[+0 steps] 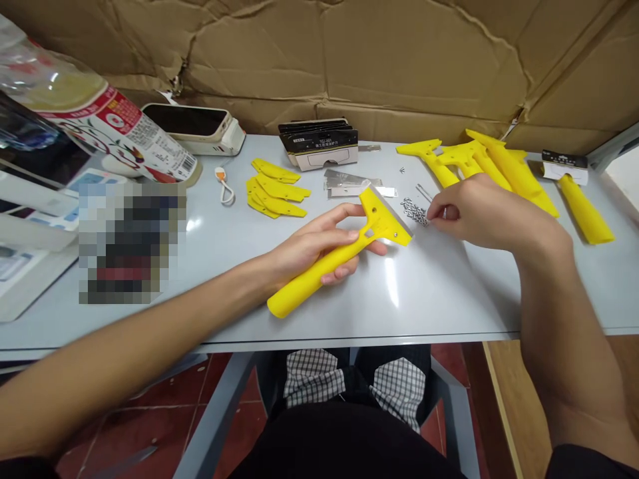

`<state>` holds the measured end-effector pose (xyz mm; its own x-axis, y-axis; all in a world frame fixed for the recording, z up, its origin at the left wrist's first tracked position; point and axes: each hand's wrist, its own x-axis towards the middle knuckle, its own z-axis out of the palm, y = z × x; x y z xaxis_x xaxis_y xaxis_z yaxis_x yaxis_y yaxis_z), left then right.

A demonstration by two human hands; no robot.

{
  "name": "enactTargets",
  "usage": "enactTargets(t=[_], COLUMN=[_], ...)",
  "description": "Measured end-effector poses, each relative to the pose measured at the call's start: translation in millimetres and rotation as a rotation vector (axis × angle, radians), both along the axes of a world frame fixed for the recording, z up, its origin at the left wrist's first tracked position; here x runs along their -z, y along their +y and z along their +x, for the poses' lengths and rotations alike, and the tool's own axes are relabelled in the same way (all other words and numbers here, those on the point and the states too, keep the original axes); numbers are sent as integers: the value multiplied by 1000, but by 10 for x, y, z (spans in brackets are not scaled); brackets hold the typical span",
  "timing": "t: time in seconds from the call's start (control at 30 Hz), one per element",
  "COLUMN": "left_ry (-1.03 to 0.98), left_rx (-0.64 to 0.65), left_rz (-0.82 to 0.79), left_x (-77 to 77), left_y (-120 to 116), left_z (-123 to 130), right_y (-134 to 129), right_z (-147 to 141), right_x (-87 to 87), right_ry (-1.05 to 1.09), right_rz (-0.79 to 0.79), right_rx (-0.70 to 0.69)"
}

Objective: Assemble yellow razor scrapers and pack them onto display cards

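I am remotely observing the left hand (319, 245) grasping a yellow scraper (344, 255) at frame centre, its head pointing upper right. The right hand (483, 207) is bunching its fingertips at the screws (413, 211), right of centre; whether they are gripping one, I cannot tell.

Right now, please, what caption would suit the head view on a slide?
Left hand holds a yellow scraper; right hand is beside the small screws.
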<state>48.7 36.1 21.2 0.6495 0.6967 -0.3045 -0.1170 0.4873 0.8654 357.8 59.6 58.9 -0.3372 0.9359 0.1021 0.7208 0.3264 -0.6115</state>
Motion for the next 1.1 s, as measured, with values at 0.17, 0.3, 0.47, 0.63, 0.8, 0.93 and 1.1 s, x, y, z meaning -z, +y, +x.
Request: enactTargets(t=[0.17, 0.3, 0.47, 0.63, 0.8, 0.93, 1.1], left_ry=[-6, -8, 32, 49, 73, 82, 49], left_rx=[56, 58, 36, 21, 15, 30, 59], left_rz=[-71, -81, -41, -2, 36, 60, 42], left_x=[20, -4, -48, -65, -54, -40, -26], left_y=[-70, -118, -152, -178, -184, -169, -149], left_z=[47, 74, 101, 119, 117, 102, 88], right_y=[-155, -212, -236, -262, -259, -264, -283], right_z=[-293, -449, -546, -605, -619, -635, -668], right_x=[-201, -102, -40, -57, -44, -38, -33], right_ry=[165, 288, 288, 174, 115, 108, 149], right_rz=[-41, -148, -166, -50, 83, 87, 60], right_rx=[-132, -142, -123, -100, -110, -88, -71])
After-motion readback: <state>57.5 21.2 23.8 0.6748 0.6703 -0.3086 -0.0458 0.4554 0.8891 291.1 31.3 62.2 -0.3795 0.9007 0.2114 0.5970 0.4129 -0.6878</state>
